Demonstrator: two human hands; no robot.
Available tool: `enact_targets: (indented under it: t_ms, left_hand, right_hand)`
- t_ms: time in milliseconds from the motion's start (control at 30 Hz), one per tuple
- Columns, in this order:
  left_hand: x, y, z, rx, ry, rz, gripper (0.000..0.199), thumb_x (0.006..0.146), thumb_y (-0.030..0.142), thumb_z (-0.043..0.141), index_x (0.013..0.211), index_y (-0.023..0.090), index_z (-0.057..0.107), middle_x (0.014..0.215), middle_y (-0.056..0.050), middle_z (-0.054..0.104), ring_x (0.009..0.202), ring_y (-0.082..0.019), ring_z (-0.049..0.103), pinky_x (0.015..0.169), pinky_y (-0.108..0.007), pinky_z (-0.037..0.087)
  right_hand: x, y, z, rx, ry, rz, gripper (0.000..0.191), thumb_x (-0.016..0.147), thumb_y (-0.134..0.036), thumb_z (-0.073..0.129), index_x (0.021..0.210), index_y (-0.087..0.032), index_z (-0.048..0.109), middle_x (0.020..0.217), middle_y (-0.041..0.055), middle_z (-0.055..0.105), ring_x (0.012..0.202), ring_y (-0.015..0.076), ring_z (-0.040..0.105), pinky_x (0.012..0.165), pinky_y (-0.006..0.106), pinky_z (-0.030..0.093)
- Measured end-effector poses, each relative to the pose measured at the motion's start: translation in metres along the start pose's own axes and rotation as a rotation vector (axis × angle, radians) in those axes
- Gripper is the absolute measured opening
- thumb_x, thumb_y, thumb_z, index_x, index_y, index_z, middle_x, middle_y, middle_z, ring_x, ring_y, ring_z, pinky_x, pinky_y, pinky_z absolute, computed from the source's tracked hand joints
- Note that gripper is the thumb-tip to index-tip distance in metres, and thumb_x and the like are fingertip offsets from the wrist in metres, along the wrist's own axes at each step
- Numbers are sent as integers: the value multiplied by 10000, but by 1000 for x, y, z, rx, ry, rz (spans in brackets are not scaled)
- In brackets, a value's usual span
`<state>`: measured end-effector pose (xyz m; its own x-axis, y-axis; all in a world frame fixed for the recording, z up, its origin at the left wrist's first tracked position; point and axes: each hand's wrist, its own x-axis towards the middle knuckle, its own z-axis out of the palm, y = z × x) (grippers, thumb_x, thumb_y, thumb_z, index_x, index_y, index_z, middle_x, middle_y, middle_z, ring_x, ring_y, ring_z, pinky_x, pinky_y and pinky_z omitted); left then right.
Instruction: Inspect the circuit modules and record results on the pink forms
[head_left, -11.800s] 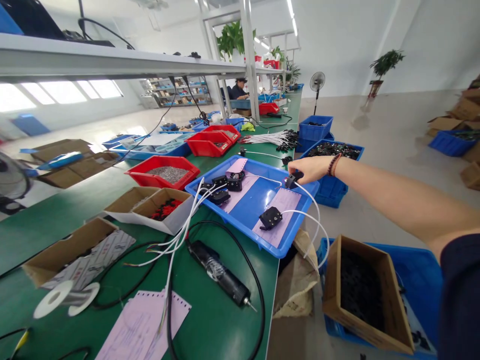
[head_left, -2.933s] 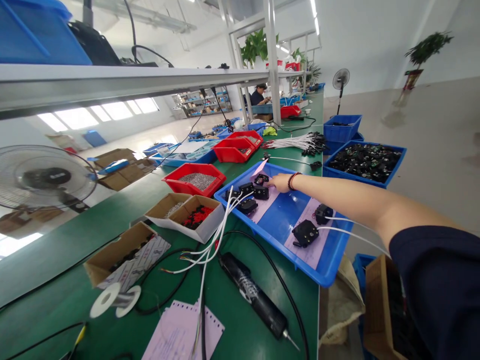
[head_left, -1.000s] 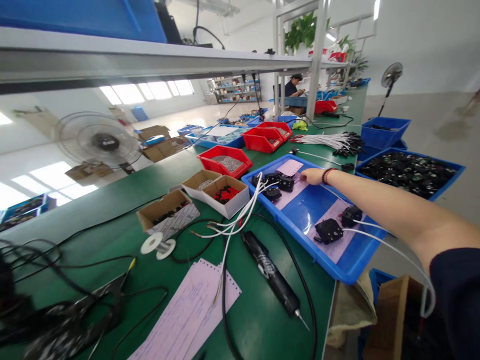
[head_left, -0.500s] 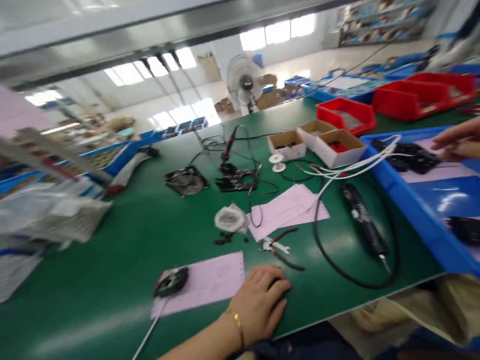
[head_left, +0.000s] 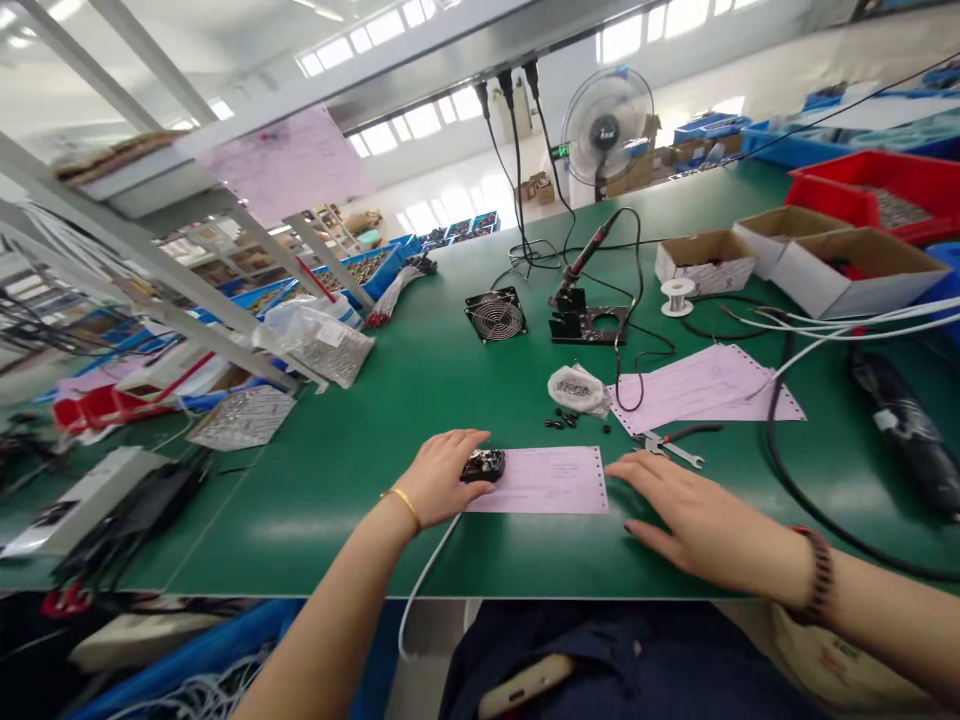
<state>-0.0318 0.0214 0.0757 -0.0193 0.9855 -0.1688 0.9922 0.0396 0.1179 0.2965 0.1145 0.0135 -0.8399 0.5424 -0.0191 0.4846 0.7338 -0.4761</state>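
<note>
My left hand (head_left: 439, 478) is closed around the left side of a small black electronic unit (head_left: 486, 464), its thumb along the near edge and fingers along the far edge. The unit rests on a pink printed sheet (head_left: 555, 480), and a white cable (head_left: 427, 580) runs from it over the table's front edge. At the sheet's right edge, my right hand (head_left: 697, 515) is open, palm down, fingers stretched out with nothing in them. Just beyond it lie dark-handled pliers (head_left: 694, 430) and a small wrench (head_left: 679, 453).
A soldering iron (head_left: 589, 250) in its stand, a fan grille (head_left: 496, 315) and a solder spool (head_left: 677, 297) stand farther back. A black electric screwdriver (head_left: 900, 420) and its looping cord lie right. A bag of small parts (head_left: 574, 388) sits beyond the sheet.
The view has swung left. My left hand has gone from the bare tabletop to the black unit. My right hand has left the black part in the blue tray and come to the sheet.
</note>
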Motion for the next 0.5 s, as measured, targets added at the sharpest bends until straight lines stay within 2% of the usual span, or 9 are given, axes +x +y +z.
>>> enact_targets:
  t_ms: [67, 133, 200, 267, 333, 400, 500]
  left_hand:
    - [8, -14, 4, -11, -38, 25, 565, 828, 339, 718, 1370, 232, 599, 1364, -118, 668, 1331, -332, 575, 1150, -480, 442]
    - [14, -17, 9, -9, -46, 50, 557, 809, 317, 724, 1351, 246, 616, 1334, -111, 686, 1295, -328, 604, 1141, -475, 455]
    - [16, -15, 12, 4, -49, 64, 558, 790, 290, 732, 1334, 219, 628, 1307, -134, 695, 1256, -342, 629, 1136, -498, 458]
    - [13, -12, 13, 25, -48, 83, 582, 762, 279, 753, 1321, 171, 630, 1284, -170, 696, 1223, -368, 643, 1127, -537, 463]
    - [6, -11, 13, 21, -17, 113, 615, 751, 294, 763, 1330, 147, 613, 1264, -182, 693, 1196, -373, 657, 1106, -547, 484]
    - [-3, -14, 13, -59, 72, 164, 593, 798, 351, 731, 1352, 192, 589, 1265, -147, 683, 1154, -328, 685, 1056, -483, 542]
    - [-3, -24, 15, -176, 256, 318, 498, 899, 505, 647, 1346, 296, 582, 1264, -87, 672, 1085, -271, 711, 957, -383, 604]
  right_hand:
    - [36, -16, 7, -133, -46, 124, 594, 932, -384, 616, 1480, -186, 500, 1437, 194, 578, 1325, 330, 555, 1134, 449, 445]
    - [66, -26, 12, -182, -30, 207, 592, 925, -389, 643, 1416, -72, 544, 1349, 286, 594, 1265, 408, 567, 1075, 518, 460]
    - [85, -32, 16, -182, -19, 240, 512, 907, -375, 674, 1292, -42, 620, 1257, 314, 623, 1203, 435, 590, 1021, 536, 479]
    - [92, -37, 17, -153, -21, 234, 376, 882, -328, 707, 1165, -82, 680, 1203, 284, 655, 1165, 414, 615, 994, 507, 496]
    - [87, -39, 14, -102, -13, 216, 240, 876, -278, 710, 1072, -139, 707, 1188, 227, 682, 1147, 370, 636, 976, 456, 509]
    - [70, -37, 3, -33, 19, 221, 159, 901, -257, 678, 1042, -188, 704, 1171, 150, 712, 1105, 299, 668, 932, 383, 528]
    - [25, -13, -39, 55, 108, 300, 181, 936, -252, 637, 1111, -245, 682, 1116, 27, 756, 1015, 189, 704, 848, 264, 535]
